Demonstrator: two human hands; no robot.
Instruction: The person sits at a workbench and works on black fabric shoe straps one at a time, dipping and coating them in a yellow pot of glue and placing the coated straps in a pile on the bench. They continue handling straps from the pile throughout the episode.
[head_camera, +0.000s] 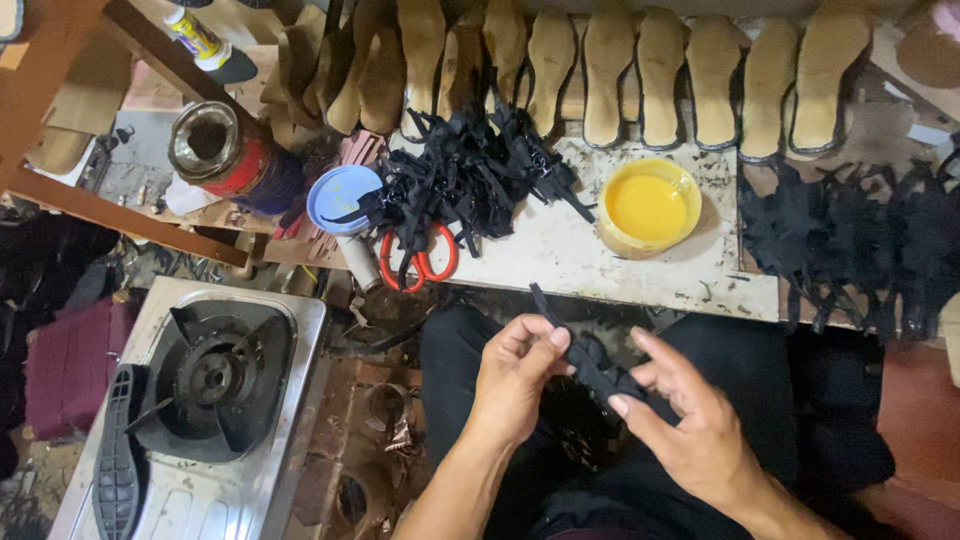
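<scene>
I look down on a stained white work board (600, 262), the largest surface, with a row of tan shoe insoles (640, 70) standing along its far edge. At lower left sits a single-burner gas stove (210, 385) with a black shoe sole (115, 455) lying on its near corner. A heap of black straps (470, 170) covers the board's left part, over orange-handled scissors (425, 262); a yellow bowl of glue (648, 205) stands to their right. Below the board, over my lap, my left hand (515, 385) pinches one black strap piece (590, 360) between thumb and fingertips. My right hand (690, 420) touches the strap's other end, its fingers loosely spread.
</scene>
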